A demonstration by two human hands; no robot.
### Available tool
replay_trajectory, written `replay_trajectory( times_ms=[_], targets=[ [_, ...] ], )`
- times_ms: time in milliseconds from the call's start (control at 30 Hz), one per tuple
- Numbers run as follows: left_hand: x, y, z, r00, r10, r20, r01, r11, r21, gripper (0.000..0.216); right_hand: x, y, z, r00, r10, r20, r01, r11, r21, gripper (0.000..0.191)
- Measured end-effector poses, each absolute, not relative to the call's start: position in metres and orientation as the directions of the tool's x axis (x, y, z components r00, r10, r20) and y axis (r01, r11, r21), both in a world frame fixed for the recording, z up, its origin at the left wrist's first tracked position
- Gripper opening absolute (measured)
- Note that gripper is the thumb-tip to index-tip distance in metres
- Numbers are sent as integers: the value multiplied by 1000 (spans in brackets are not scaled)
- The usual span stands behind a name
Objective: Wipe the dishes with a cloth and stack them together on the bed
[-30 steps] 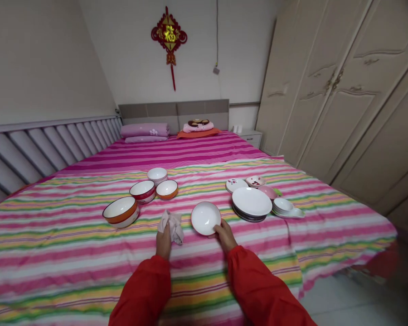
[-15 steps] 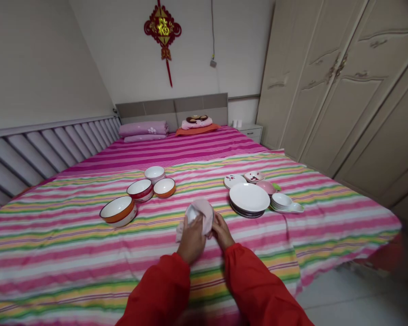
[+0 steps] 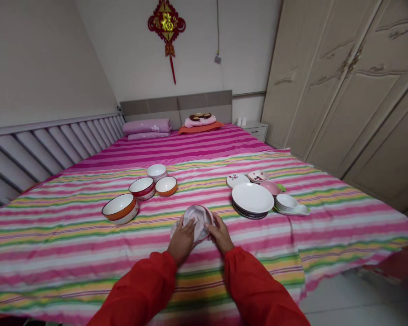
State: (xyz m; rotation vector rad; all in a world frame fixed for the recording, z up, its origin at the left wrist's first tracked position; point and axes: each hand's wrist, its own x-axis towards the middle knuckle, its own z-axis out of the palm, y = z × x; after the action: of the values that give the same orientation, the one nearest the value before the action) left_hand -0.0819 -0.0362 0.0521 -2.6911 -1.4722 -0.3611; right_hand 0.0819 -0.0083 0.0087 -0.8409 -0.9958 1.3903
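A small bowl (image 3: pixel 208 213) is held low over the striped bedspread, its mouth tilted up toward me. Inside it bunches a pale pink cloth (image 3: pixel 200 222), which also hangs out over the left side. My left hand (image 3: pixel 182 240) grips the cloth at the bowl's left edge, fingertips reaching into the bowl. On the other side my right hand (image 3: pixel 221 233) holds the bowl, with the thumb over the rim by the cloth. Much of the bowl's outside is hidden by hands and cloth.
To the left stand several bowls, the nearest an orange-banded bowl (image 3: pixel 120 209). To the right are stacked plates (image 3: pixel 253 197), small dishes (image 3: pixel 258 176), a pink bowl (image 3: pixel 270 188) and white spoons (image 3: pixel 301 209). Folded bedding (image 3: pixel 148 127) lies by the headboard; a wardrobe (image 3: pixel 326 90) borders the right.
The bowl has turned so its mouth now faces me, with the cloth pressed inside instead of wrapped over it. My left hand has shifted slightly left and the view has moved a little.
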Motion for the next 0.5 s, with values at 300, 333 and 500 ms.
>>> replay_trajectory(
  times_ms=[300,333,500],
  targets=[
    [-26,-46,41,301,895,330,828,-417,375,43,89,-7,14,-93,996,18,-393,-20,-919,71],
    [-34,-45,41,352,880,320,832,-451,323,43,90,-7,14,-104,994,21,-388,-21,-922,72],
    [-94,-35,46,549,789,277,799,-593,103,35,88,-8,11,-124,991,46,-381,-5,-925,78]
  ],
)
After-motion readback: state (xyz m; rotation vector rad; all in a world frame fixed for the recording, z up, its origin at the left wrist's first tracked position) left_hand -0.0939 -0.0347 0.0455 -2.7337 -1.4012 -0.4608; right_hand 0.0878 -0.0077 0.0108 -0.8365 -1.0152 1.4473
